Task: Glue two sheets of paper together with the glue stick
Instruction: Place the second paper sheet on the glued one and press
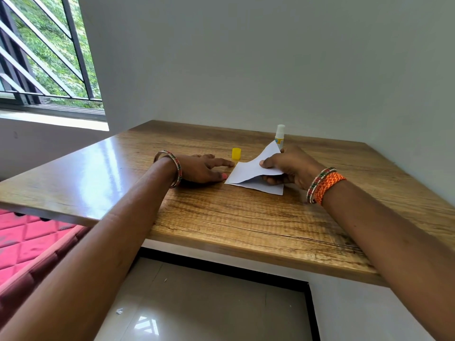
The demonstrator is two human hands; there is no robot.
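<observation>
Right hand pinches the upper sheet above the lower sheet, mid-table. Left hand rests flat. Glue stick stands uncapped near the table's far edge; gluing apparently done, pressing remains.

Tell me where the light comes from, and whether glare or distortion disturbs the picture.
Head view: daylight enters by the window at left; glare whitens the table near that side; wide-angle distortion bends the table edges; paper and both hands stay sharp.
</observation>
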